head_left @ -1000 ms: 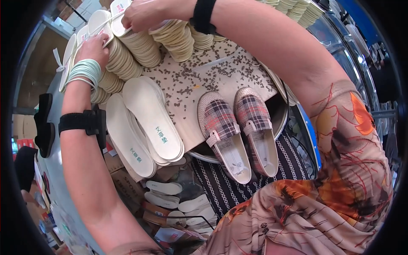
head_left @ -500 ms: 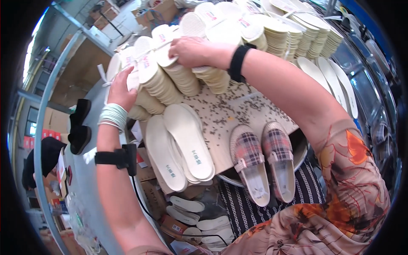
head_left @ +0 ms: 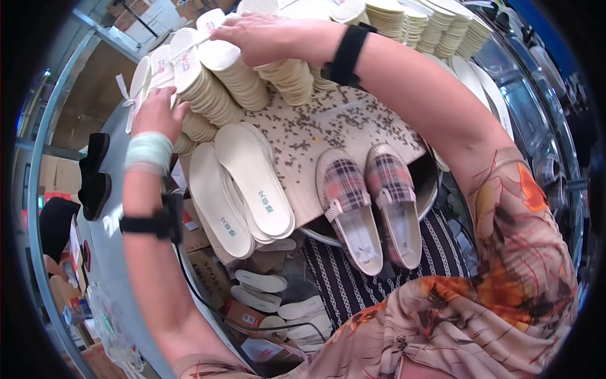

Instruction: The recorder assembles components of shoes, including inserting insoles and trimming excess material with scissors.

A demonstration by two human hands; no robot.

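Bundled stacks of cream insoles (head_left: pixel 208 95) stand along the far side of a board (head_left: pixel 293 180). My left hand (head_left: pixel 158 115) lies against the leftmost stacks, fingers stretched and thumb apart. A white tie strap (head_left: pixel 191 47) runs taut over the stacks to the fingertips of my right hand (head_left: pixel 255 39), which are closed on it. Its far end is knotted beside my left hand. Nearer me, a few loose insoles (head_left: pixel 249 180) with green print overlap on the board. A pair of plaid slip-on shoes (head_left: pixel 349 208) rests at the board's near right edge.
Small dark bits (head_left: pixel 297 136) are scattered over the board. More insoles (head_left: pixel 259 287) and cardboard boxes (head_left: pixel 211 278) sit below it. Black shoes (head_left: pixel 95 180) stand on a grey surface at left, by a metal post (head_left: pixel 41 158). Another person (head_left: pixel 58 230) is at far left.
The whole view has shifted, so things appear higher and further left. The strap now stretches in a straight line to my right fingers. My left hand stays by the left stacks.
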